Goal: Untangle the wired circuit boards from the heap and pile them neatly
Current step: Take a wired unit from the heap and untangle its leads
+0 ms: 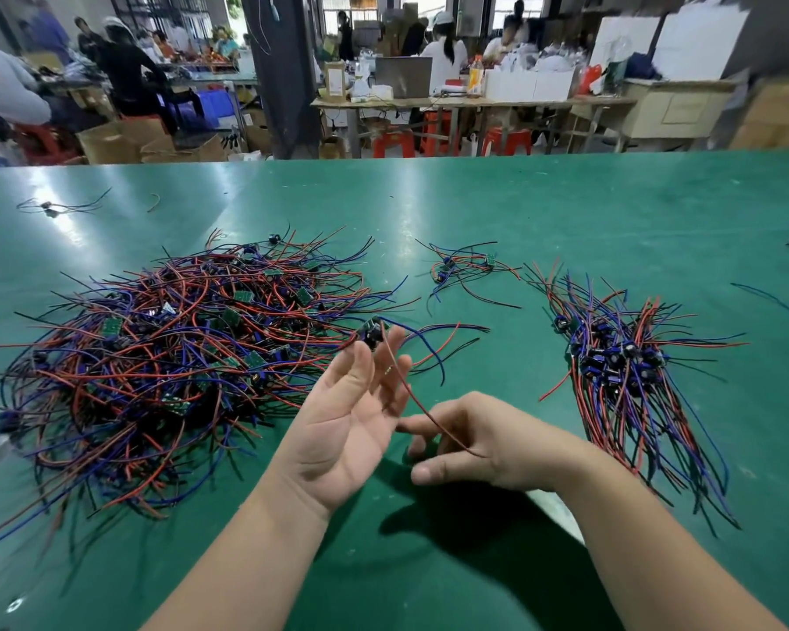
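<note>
Left hand [351, 412]: palm up, fingers mostly straight, pinching one circuit board [372, 332] at the fingertips, just off the right edge of the heap [178, 357].

Right hand [479, 444]: right of the heap and nearer the person, fingers loosely curled. The board's red lead [422, 409] runs down from the board and lies across them. Can't tell if it's pinched or only resting there.

The board's other leads [433, 343] fan away from the heap, hanging free. Where the board sits closest to the heap, can't tell whether anything is still snagged.

Judgement: the step in hand is straightening this unit's leads before stacking. To do it well:
- Hold the board itself, not the solder ends. Pulling on a lead loads the joint.
- Run the right fingers down each lead from board to tip, red first, then gather all of them to one side.
- If anything on the heap side drags, lift and shake loose rather than yank, or neighbouring units come along.

The neat pile [620, 371] is well to the right of the heap, boards bunched at its middle, leads running toward and away from the person. Lay this one the same way, board on the bunch.

A small loose cluster [461, 271] lies right of the heap on its far side, between heap and pile, not yet sorted. All of it sits on the green table [565, 198].
</note>
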Demonstrator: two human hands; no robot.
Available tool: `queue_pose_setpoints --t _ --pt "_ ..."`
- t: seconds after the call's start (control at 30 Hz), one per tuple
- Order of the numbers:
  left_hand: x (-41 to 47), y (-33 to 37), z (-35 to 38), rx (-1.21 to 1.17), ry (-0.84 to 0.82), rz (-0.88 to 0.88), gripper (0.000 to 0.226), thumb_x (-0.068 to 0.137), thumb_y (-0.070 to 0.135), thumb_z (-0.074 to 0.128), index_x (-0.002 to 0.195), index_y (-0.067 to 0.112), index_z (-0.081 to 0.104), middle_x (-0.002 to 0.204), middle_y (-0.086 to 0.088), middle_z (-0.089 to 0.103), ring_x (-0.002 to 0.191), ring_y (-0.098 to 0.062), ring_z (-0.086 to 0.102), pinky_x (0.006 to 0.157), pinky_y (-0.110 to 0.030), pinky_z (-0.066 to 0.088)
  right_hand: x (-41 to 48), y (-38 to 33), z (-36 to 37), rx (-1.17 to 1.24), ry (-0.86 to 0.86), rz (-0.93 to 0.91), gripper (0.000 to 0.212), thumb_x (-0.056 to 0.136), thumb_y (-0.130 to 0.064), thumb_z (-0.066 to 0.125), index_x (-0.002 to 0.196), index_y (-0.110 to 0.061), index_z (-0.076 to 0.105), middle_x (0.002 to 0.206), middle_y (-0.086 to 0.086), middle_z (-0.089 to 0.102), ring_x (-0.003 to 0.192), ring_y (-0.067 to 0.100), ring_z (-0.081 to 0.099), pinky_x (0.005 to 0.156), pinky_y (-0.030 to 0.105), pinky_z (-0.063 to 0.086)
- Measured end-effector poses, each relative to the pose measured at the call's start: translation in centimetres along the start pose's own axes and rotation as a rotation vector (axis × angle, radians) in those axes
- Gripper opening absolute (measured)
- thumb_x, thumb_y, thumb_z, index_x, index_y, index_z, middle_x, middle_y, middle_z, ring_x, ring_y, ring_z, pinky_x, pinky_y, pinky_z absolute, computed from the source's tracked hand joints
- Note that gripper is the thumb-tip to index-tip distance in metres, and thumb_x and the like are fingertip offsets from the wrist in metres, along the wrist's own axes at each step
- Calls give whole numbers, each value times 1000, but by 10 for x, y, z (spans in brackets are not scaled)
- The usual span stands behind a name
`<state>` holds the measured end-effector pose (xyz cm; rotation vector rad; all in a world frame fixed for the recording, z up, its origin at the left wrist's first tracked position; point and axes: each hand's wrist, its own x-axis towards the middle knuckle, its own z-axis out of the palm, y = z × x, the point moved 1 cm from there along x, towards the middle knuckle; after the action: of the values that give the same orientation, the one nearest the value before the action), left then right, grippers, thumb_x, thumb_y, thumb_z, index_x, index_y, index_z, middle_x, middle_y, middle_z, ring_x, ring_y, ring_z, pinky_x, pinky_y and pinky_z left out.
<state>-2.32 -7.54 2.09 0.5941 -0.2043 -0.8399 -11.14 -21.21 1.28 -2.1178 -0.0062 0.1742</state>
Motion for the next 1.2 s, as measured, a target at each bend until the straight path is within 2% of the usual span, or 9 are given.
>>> queue_pose_setpoints --t 0.1,0.27,0.37,0.43,0.53,0.63,0.77,1.1,1.2 --pt "4 8 -7 10 28 42 64 29 31 98 82 27 61 102 3 70 78 -10 64 68 -24 51 4 -7 4 -18 118 -70 56 83 -44 65 124 -67 35 79 -20 60 60 7 42 60 13 40" --pt "6 5 -7 21 128 49 49 55 34 82 96 26 57 83 9 70 60 -5 58 62 -20 46 8 -13 19 -142 84 -61 77 81 -61 31 144 -43 -9 151 -18 23 136 2 24 115 19 15" --pt "6 5 -6 -8 193 61 26 67 32 64 92 25 59 74 11 69 54 -2 54 73 -22 41 5 -17 21 -87 -9 -53 66 82 -63 20 140 -47 -6 135 -53 -7 138 -13 -10 109 5 -6" --pt "7 12 -8 -3 221 90 25 68 35 62 91 25 60 74 14 68 56 -1 55 72 -21 39 2 -20 17 37 23 -11 73 79 -66 18 146 -42 3 145 -41 -5 138 -14 -7 107 4 -4" --pt "7 25 -12 -9 271 151 22 69 38 63 87 26 62 75 17 69 61 2 57 71 -19 37 2 -16 9 92 192 172 94 71 -74 6 145 -27 38 149 -17 32 134 5 34 105 16 19" --pt "6 30 -12 17 317 206 20 68 37 65 84 25 63 75 17 70 60 3 59 69 -18 37 -1 -18 4 308 132 263 84 82 -73 15 93 -16 76 95 -2 73 82 17 59 69 25 41" --pt "4 17 -6 151 329 190 21 61 32 71 78 22 68 74 12 73 58 2 62 67 -21 39 -2 -25 14 508 -42 -5 33 93 -46 46 108 -27 69 91 0 70 66 12 62 52 17 39" --pt "-1 0 1 371 227 152 12 57 32 74 65 24 75 73 7 73 63 -1 65 60 -18 44 10 -23 17 427 369 -25 37 99 -31 41 136 -28 48 105 -10 61 74 7 53 60 22 42" --pt "-3 -6 3 387 186 79 19 56 33 76 70 21 76 74 5 74 59 -1 63 55 -16 47 11 -25 19 547 379 -52 27 93 -36 46 110 -30 66 97 -16 65 77 5 55 58 19 40"
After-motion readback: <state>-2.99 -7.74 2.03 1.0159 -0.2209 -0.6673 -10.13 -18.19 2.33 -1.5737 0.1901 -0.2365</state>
